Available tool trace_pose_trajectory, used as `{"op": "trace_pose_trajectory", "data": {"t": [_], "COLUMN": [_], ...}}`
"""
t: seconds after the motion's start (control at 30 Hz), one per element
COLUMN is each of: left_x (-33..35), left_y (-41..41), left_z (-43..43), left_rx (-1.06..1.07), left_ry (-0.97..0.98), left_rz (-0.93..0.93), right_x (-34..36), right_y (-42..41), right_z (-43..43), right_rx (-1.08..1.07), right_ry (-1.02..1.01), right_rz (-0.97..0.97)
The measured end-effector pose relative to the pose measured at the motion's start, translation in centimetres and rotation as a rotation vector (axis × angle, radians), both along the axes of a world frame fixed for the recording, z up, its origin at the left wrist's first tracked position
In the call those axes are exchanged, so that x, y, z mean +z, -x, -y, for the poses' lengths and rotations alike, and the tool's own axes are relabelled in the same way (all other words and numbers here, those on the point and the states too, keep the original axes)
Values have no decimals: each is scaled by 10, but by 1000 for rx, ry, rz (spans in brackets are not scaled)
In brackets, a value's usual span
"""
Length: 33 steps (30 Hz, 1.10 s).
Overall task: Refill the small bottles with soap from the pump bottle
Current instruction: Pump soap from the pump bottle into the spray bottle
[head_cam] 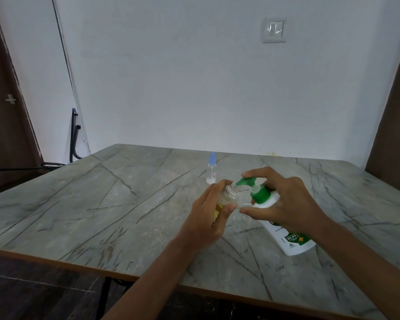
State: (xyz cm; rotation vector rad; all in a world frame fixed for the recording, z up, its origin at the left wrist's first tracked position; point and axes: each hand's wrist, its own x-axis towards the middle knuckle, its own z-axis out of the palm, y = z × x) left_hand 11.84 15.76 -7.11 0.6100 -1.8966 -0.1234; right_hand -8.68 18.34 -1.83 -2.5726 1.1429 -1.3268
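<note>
At the nozzle (240, 182) tip, your left hand (208, 218) clamps the small bottle (231, 196), mouth tilted toward it; your right hand (284, 202) grips the pump bottle (286, 239).

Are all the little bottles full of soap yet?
Not yet. Nothing looks finished. The left hand holds an open small bottle at the green spout of the pump bottle, which the right hand grips. The capped bottle behind looks mostly clear, so that one is left.
</note>
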Motion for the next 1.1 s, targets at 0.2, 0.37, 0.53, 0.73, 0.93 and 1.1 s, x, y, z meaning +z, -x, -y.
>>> {"op": "trace_pose_trajectory", "data": {"t": [0.2, 0.37, 0.53, 0.73, 0.93, 1.1], "left_x": [-4, -4, -3, -2, -1, -2], "left_y": [0, 1, 1, 2, 2, 0], "left_z": [2, 4, 5, 3, 2, 2], "left_rx": [-13, -15, 2, -15, -11, 0], "left_ry": [7, -7, -18, -11, 2, 6], "left_rz": [30, 46, 16, -14, -22, -9], "right_x": [1, 1, -2, -4, -3, -1], "right_y": [-1, 0, 1, 2, 1, -1], "right_z": [1, 3, 5, 5, 5, 5], "right_rx": [24, 12, -29, -45, -43, -11], "right_ry": [5, -10, 44, 89, 78, 30], "right_rz": [55, 19, -73, -105, -112, -46]}}
